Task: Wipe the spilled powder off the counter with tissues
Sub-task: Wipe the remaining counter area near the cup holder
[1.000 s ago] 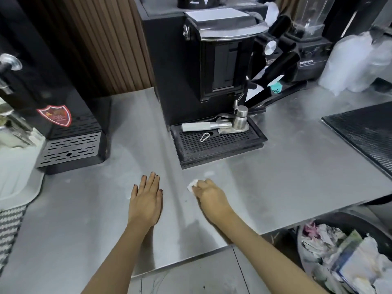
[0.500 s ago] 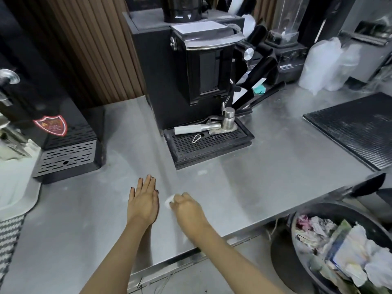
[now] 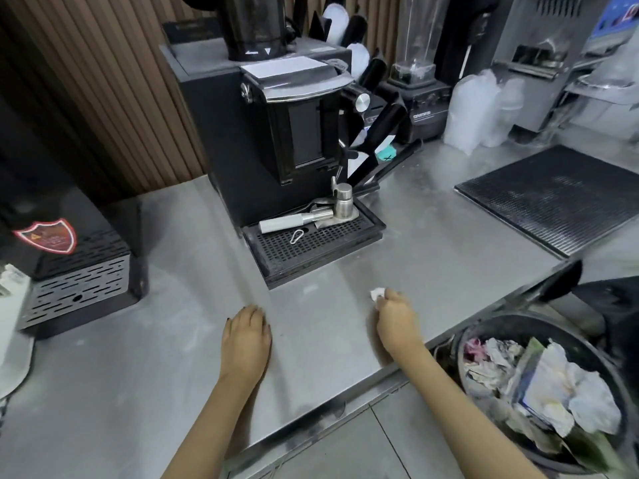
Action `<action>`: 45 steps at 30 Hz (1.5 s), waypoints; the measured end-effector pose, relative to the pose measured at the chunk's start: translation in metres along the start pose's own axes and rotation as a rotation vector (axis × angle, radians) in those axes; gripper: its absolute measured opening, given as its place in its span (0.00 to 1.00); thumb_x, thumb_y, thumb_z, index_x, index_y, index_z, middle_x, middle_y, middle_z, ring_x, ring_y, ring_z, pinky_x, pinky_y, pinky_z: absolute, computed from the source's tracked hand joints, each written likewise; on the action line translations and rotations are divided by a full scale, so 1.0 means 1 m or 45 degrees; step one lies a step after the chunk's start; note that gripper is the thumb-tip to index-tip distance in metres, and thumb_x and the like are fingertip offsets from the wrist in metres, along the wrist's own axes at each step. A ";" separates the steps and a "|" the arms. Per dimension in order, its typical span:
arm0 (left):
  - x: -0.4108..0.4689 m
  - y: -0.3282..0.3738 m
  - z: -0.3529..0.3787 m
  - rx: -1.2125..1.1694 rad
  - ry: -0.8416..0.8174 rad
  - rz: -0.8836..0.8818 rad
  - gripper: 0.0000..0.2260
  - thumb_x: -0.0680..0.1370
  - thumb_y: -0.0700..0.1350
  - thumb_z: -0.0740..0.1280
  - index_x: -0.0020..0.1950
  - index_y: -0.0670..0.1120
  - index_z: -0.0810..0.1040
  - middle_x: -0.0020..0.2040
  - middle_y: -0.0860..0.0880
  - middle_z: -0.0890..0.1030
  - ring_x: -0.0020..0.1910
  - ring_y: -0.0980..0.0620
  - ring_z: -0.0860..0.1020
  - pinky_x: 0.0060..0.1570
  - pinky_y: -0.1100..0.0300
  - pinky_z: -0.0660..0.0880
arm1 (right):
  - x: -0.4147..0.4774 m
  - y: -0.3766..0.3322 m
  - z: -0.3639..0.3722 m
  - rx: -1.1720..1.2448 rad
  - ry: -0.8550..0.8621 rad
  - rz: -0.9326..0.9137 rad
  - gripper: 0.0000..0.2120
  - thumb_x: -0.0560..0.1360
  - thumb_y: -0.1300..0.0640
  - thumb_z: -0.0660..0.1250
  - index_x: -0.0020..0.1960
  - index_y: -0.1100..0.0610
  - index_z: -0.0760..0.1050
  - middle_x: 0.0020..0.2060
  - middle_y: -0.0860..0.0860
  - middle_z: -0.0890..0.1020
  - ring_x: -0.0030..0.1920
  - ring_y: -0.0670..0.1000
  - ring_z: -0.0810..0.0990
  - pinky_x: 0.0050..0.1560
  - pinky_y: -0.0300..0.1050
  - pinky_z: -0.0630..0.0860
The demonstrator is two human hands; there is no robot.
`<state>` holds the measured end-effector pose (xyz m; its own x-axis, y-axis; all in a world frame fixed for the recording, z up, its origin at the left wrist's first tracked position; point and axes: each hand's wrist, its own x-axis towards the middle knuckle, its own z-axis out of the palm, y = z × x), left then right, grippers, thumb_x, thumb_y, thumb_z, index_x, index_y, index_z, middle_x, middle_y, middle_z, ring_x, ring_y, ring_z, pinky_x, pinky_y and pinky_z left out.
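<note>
Counter: steel counter (image 3: 432,257) with faint pale smears, slatted wood wall behind; black coffee machine (image 3: 276,133) at 12 o'clock, its drip tray (image 3: 311,247) in front.
Surroundings: ribbed black mat (image 3: 553,198) at 2 o'clock; waste bin (image 3: 539,385) full of crumpled paper at 4 o'clock, below the counter edge.
Change: right hand has slid rightward, away from the left; half a second ago they were nearly touching.
Left hand (image 3: 246,337): open, palm flat on the counter.
Right hand (image 3: 397,319): fingers closed around a small white tissue (image 3: 377,293), pressed to the counter near the front edge.
</note>
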<state>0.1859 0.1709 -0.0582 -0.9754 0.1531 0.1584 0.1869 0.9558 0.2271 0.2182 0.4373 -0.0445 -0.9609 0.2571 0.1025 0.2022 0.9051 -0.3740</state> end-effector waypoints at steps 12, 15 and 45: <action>0.062 0.120 0.024 -0.536 -0.096 0.214 0.18 0.81 0.38 0.54 0.71 0.39 0.65 0.72 0.42 0.66 0.73 0.47 0.61 0.73 0.56 0.56 | -0.036 -0.011 -0.017 -0.353 -0.273 -0.389 0.13 0.57 0.61 0.76 0.40 0.54 0.81 0.37 0.50 0.81 0.39 0.53 0.78 0.37 0.39 0.76; 0.062 0.119 0.035 -0.418 -0.144 0.207 0.19 0.82 0.41 0.52 0.72 0.41 0.63 0.74 0.45 0.62 0.75 0.48 0.55 0.74 0.56 0.52 | -0.036 -0.001 -0.010 -0.369 -0.192 -0.349 0.08 0.51 0.56 0.75 0.26 0.51 0.77 0.25 0.45 0.76 0.28 0.45 0.75 0.25 0.31 0.70; 0.057 0.128 0.037 -0.036 -0.237 0.151 0.29 0.76 0.57 0.38 0.76 0.51 0.56 0.75 0.58 0.53 0.74 0.59 0.46 0.72 0.64 0.40 | 0.190 0.167 -0.037 -0.037 -0.016 -0.199 0.15 0.75 0.69 0.56 0.57 0.66 0.76 0.55 0.63 0.77 0.57 0.61 0.72 0.56 0.49 0.71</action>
<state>0.1496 0.3117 -0.0557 -0.9506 0.3104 0.0064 0.3025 0.9212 0.2446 0.0765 0.6502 -0.0535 -0.9834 0.1080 0.1455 0.0550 0.9431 -0.3278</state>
